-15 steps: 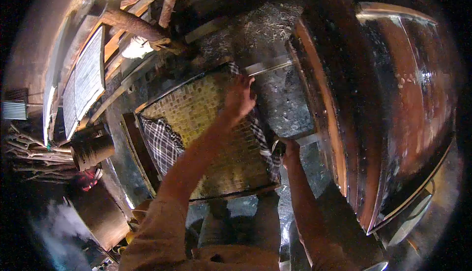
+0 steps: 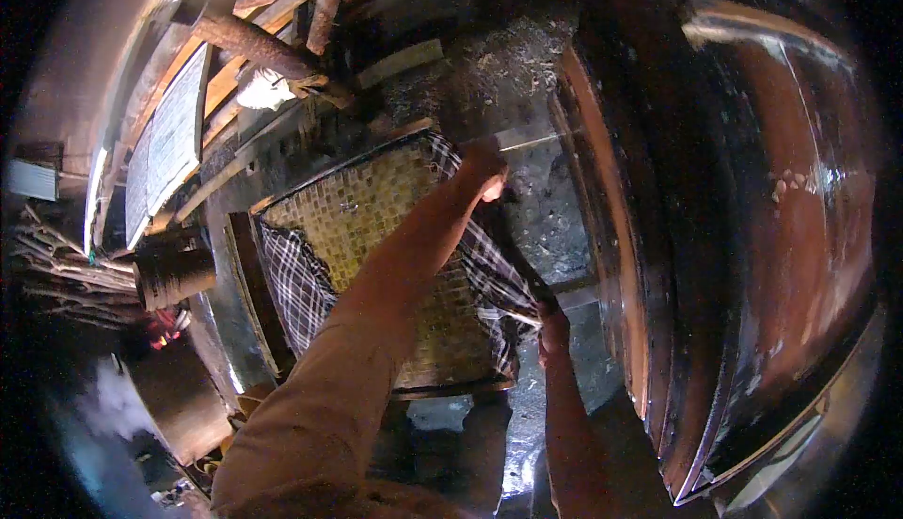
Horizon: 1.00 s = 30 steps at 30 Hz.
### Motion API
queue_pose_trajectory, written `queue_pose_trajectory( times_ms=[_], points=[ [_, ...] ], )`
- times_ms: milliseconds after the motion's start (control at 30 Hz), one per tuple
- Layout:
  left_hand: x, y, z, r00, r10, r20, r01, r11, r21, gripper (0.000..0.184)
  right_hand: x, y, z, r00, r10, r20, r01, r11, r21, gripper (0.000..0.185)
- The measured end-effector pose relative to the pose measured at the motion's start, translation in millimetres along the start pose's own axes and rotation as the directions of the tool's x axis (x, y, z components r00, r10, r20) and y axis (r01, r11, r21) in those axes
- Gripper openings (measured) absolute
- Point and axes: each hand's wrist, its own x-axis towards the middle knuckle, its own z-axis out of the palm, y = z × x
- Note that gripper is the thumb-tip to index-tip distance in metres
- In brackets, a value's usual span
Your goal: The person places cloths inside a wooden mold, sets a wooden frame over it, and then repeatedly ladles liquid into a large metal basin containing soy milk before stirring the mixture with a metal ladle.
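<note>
A dark plaid cloth with white lines [image 2: 489,270] runs along the right side of a woven mat in a frame [image 2: 367,204]. My left hand [image 2: 487,173] is closed on the cloth's edge near the upper right corner of the mat. Lower down, my right hand [image 2: 555,333] grips the same edge, its fingers wrapped around it. Between both hands the cloth is stretched out past the frame's right side. More plaid cloth lies folded over the mat's left edge. My left forearm covers part of the mat.
At the right stand large dark wooden boards [image 2: 649,237], close to my right arm. A tilted light panel [image 2: 169,147] and a log [image 2: 259,44] are at the upper left. Firewood sticks [image 2: 80,260], a round container [image 2: 174,277] and smoke are on the left.
My left hand has moved right and slightly down, drawing the cloth outward from the mat. My right hand has shifted down, and the cloth between the hands is now more stretched.
</note>
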Motion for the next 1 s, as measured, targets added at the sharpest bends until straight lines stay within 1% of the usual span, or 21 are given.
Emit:
queue_pose_trajectory(
  times_ms=[67, 100, 133, 200, 267, 300, 333, 367, 400, 433, 500, 567, 600, 700, 767, 800, 833, 867, 933, 967, 1000],
  points=[
    [16.0, -9.0, -2.3, 0.998, 0.06, 0.024, -0.054, 0.978, -0.2, 0.06, -0.4, -6.4, 0.5, 0.984, -0.095, -0.149, 0.103, 0.994, 0.046, 0.046],
    [-11.6, -5.5, -26.7, 0.989, -0.065, -0.136, 0.016, 0.942, -0.336, 0.07, -14.7, -21.3, 8.1, 0.974, -0.067, -0.215, 0.091, 0.991, 0.103, 0.045],
    [-16.7, -27.7, -35.4, 0.996, 0.066, -0.063, -0.091, 0.768, -0.634, 0.076, -28.3, -32.2, 15.4, 0.959, -0.034, -0.281, 0.082, 0.983, 0.161, 0.043],
    [-29.0, -50.5, -42.6, 0.986, 0.074, -0.15, -0.156, 0.726, -0.669, 0.077, -63.2, -39.0, 28.1, 0.915, -0.308, -0.262, 0.273, 0.948, -0.162, 0.038],
    [-79.2, -80.7, -51.8, 0.953, 0.175, -0.248, -0.3, 0.658, -0.691, 0.067, -111.3, -49.6, 50.9, 0.84, -0.535, -0.088, 0.369, 0.683, -0.63, 0.037],
    [-108.0, -97.4, -44.5, 0.931, 0.231, -0.283, -0.365, 0.597, -0.715, 0.065, -122.3, -4.4, 45.8, 0.91, -0.399, -0.113, 0.352, 0.886, -0.301, 0.034],
    [-132.7, -115.0, -30.5, 0.903, 0.286, -0.322, -0.429, 0.532, -0.73, 0.062, -138.4, 18.3, 60.1, 0.891, -0.449, -0.068, 0.398, 0.844, -0.358, 0.03],
    [-153.7, -134.9, -2.2, 0.859, 0.264, -0.438, -0.499, 0.621, -0.604, 0.056, -154.5, 40.8, 74.7, 0.868, -0.497, -0.023, 0.445, 0.796, -0.41, 0.026],
    [-172.6, -151.9, 33.8, 0.799, 0.254, -0.546, -0.541, 0.701, -0.466, 0.05, -184.2, 41.2, 106.5, 0.752, -0.644, 0.139, 0.489, 0.404, -0.773, 0.024],
    [-192.2, -158.8, 60.5, 0.899, 0.159, -0.408, -0.391, 0.713, -0.583, 0.048, -188.8, 55.9, 125.1, 0.713, -0.662, 0.232, 0.558, 0.335, -0.759, 0.023],
    [-215.0, -181.8, 150.7, 0.857, 0.193, -0.477, -0.44, 0.756, -0.485, 0.039, -186.1, 97.8, 150.4, 0.625, -0.664, 0.41, 0.652, 0.154, -0.743, 0.023],
    [-242.4, -197.5, 228.1, 0.825, 0.311, -0.472, -0.439, 0.878, -0.189, 0.023, -180.4, 136.8, 159.1, 0.535, -0.603, 0.592, 0.674, -0.117, -0.729, 0.024],
    [-267.9, -196.7, 247.2, 0.931, 0.238, -0.276, -0.269, 0.96, -0.081, 0.017, -182.9, 149.6, 162.4, 0.501, -0.541, 0.676, 0.658, -0.269, -0.703, 0.026],
    [-354.3, -177.2, 267.6, 0.861, -0.055, -0.506, -0.188, 0.889, -0.417, 0.02, -201.7, 127.2, 182.4, 0.798, -0.067, 0.598, 0.584, -0.157, -0.797, 0.027],
    [-369.7, -159.4, 332.2, 0.654, -0.381, -0.653, -0.204, 0.742, -0.638, 0.026, -162.4, 137.9, 156.5, 0.83, -0.158, 0.536, 0.521, -0.125, -0.844, 0.031],
    [-378.6, -149.4, 349.0, 0.586, -0.536, -0.607, -0.123, 0.682, -0.721, 0.03, -166.2, 94.4, 179.4, 0.91, -0.219, 0.353, 0.381, 0.102, -0.919, 0.034],
    [-383.2, -136.4, 360.1, 0.5, -0.676, -0.542, -0.053, 0.601, -0.798, 0.033, -108.4, 111.2, 150.4, 0.766, -0.51, 0.391, 0.449, -0.01, -0.894, 0.04],
    [-385.2, -121.2, 376.4, 0.397, -0.796, -0.457, 0.004, 0.5, -0.866, 0.037, -98.5, 63.9, 172.6, 0.73, -0.533, 0.428, 0.474, -0.057, -0.879, 0.048],
    [-384.5, -82.5, 408.6, 0.38, -0.881, -0.284, 0.047, 0.325, -0.945, 0.052, -35.7, 26.8, 188.6, 0.519, -0.694, 0.499, 0.569, -0.154, -0.808, 0.061],
    [-396.6, -56.7, 386.2, 0.375, -0.907, -0.191, 0.246, 0.296, -0.923, 0.055, -43.1, 20.8, 202.7, 0.602, -0.669, 0.436, 0.41, -0.21, -0.888, 0.063],
    [-391.1, -27.3, 394.0, 0.388, -0.917, -0.095, 0.107, 0.148, -0.983, 0.058, -51.3, 14.3, 217.8, 0.677, -0.636, 0.369, 0.242, -0.281, -0.929, 0.064]
  ],
)
